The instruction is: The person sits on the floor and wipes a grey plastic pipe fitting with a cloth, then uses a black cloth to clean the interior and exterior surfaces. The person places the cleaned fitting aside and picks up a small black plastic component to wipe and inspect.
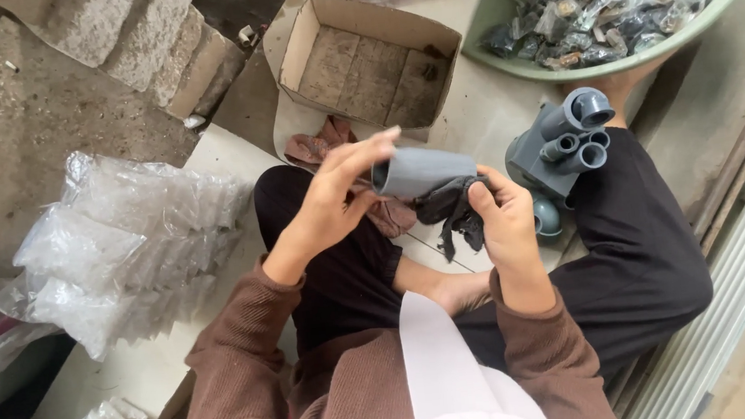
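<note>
We are wiping a grey pipe piece (pixel 419 171), our left hand (pixel 331 202) pinching its nine-o'clock end while our right hand (pixel 504 220) presses a dark rag (pixel 453 207) at its five-o'clock side, calling next for a turn of the piece.

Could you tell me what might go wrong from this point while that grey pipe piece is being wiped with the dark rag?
1. The left hand holds the grey pipe piece only at its open end with the fingertips, so it could slip from that light grip.
2. The dark rag under the right hand hangs loose and might snag.
3. The grey fittings stacked by the knee could topple if bumped.
</note>
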